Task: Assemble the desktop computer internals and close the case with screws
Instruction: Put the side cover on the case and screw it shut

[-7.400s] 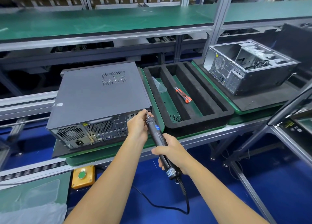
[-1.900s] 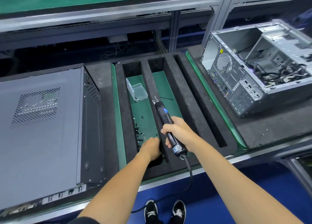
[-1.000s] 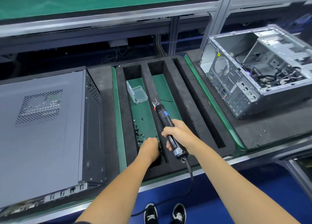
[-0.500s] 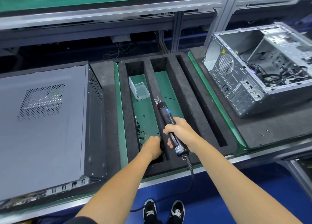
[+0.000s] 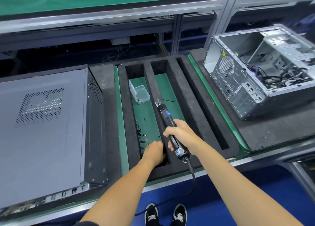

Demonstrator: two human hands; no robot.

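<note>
The right hand (image 5: 180, 133) is wrapped around the black electric screwdriver (image 5: 168, 123), the grip pressed closed about the middle of its barrel. The tool is held tilted, its bit pointing away from the person over the foam divider of the black foam tray (image 5: 192, 106), and its coiled cord (image 5: 191, 171) hangs from the butt just behind the grip.

Just beside that grip, on its left and slightly nearer the person, the left hand (image 5: 154, 151) is lowered into the leftmost compartment of the tray. Its fingers are curled downward toward the green floor of the compartment, and whether anything is pinched between them cannot be told, as the fingertips are hidden by the back of the hand.

A scatter of small black screws (image 5: 142, 135) is seen on the compartment floor, immediately ahead of the left hand. Farther ahead in the same compartment a clear plastic box (image 5: 140, 93) is lying open.

Well to the left of both hands, the closed computer case (image 5: 42, 123) is laid on its side on the worktop (image 5: 170, 181), its perforated vent panel facing up. Well to the right of the right-hand grip, an open computer chassis (image 5: 252, 75) is set on a dark mat, with loose cables visible inside. The person's black shoes (image 5: 166, 213) are visible on the blue floor below.
</note>
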